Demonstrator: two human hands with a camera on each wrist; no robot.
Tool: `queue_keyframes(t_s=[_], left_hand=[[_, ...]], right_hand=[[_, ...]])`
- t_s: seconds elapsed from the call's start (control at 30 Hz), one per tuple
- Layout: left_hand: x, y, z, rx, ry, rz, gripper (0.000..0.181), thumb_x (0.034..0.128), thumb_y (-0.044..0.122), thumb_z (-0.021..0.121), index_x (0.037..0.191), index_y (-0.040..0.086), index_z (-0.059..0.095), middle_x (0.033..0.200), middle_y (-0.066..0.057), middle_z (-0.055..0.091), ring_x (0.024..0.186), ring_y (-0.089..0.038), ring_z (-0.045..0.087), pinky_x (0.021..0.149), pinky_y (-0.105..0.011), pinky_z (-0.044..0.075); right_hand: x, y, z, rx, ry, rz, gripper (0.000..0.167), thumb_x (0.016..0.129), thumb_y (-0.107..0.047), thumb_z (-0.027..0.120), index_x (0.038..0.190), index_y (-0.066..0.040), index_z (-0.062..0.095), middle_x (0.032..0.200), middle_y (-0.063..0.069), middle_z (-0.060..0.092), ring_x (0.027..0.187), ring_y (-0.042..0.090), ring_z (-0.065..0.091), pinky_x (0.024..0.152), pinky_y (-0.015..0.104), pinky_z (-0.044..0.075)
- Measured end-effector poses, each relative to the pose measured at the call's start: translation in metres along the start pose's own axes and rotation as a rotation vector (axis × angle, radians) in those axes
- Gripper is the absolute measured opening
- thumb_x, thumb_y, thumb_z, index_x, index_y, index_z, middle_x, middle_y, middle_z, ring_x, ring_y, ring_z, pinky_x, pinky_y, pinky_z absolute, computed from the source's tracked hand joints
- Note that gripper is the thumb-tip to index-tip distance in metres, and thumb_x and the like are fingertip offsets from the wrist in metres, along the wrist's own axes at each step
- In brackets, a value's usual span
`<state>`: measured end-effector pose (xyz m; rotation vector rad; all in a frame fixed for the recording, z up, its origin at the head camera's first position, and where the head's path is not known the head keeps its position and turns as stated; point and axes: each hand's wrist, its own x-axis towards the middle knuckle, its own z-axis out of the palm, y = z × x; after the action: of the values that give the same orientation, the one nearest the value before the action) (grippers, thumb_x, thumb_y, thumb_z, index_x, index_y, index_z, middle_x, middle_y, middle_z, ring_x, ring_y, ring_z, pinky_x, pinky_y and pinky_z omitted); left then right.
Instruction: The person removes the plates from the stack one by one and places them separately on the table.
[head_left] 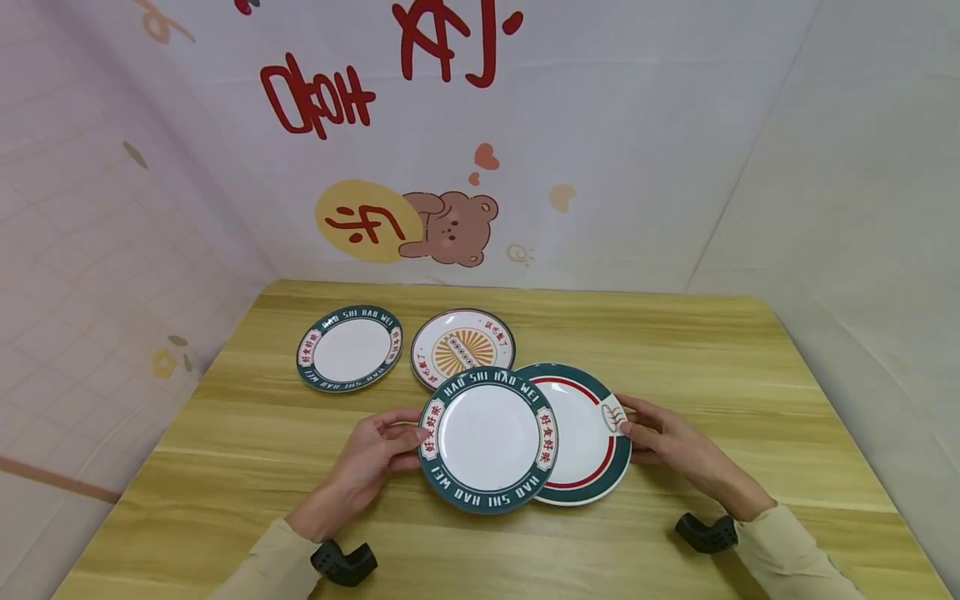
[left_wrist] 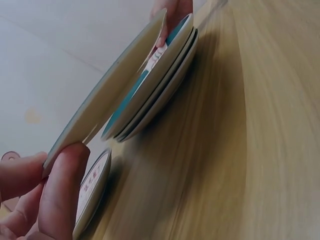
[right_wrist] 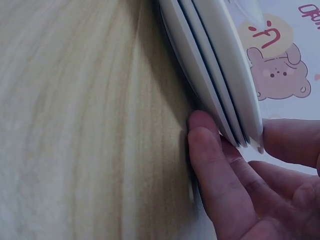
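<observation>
My left hand [head_left: 382,454] pinches the left rim of a white plate with a teal "HAO SHI HAO WEI" border [head_left: 489,440], thumb above and fingers beneath. That plate is raised and tilted, overlapping part of a small stack of plates [head_left: 581,442] on its right. The stack's top plate has a teal rim and a red line; more plate edges [right_wrist: 210,65] show under it in the right wrist view. My right hand [head_left: 667,437] grips the stack's right rim, thumb on top and fingers underneath. The left wrist view shows a gap between the lifted plate [left_wrist: 107,95] and the stack [left_wrist: 165,80].
Behind the left side, a teal-bordered plate [head_left: 352,348] lies on the wooden table [head_left: 675,342]. Beside it is a plate with an orange sunburst [head_left: 457,342], its front edge partly covered by the held plate. A printed white cloth [head_left: 600,167] hangs behind the table.
</observation>
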<state>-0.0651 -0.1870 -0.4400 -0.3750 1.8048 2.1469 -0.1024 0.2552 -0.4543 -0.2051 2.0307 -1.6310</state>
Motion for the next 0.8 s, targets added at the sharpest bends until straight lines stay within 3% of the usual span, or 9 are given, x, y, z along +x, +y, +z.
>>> queue_keyframes(t_s=[0.33,0.8], left_hand=[[-0.006,0.005,-0.023,-0.002,0.014,0.002,0.040,0.0970,-0.001,0.069,0.134,-0.011,0.057,0.103,-0.012,0.073,0.087,-0.020,0.074,0.076,-0.032,0.064],[-0.014,0.018,-0.061,-0.014,0.040,0.015,0.029,0.0972,0.000,0.069,0.125,-0.008,0.063,0.099,-0.009,0.074,0.083,-0.017,0.074,0.075,-0.030,0.064]], right_hand=[[0.002,0.001,0.000,0.005,0.012,0.012,0.074,0.107,-0.023,0.058,0.164,-0.002,0.015,0.156,0.037,0.032,0.129,0.039,0.058,0.097,0.042,0.059],[0.002,0.002,-0.001,-0.005,0.009,-0.004,0.077,0.107,-0.020,0.058,0.165,-0.003,0.010,0.147,0.037,0.041,0.125,0.037,0.059,0.096,0.042,0.060]])
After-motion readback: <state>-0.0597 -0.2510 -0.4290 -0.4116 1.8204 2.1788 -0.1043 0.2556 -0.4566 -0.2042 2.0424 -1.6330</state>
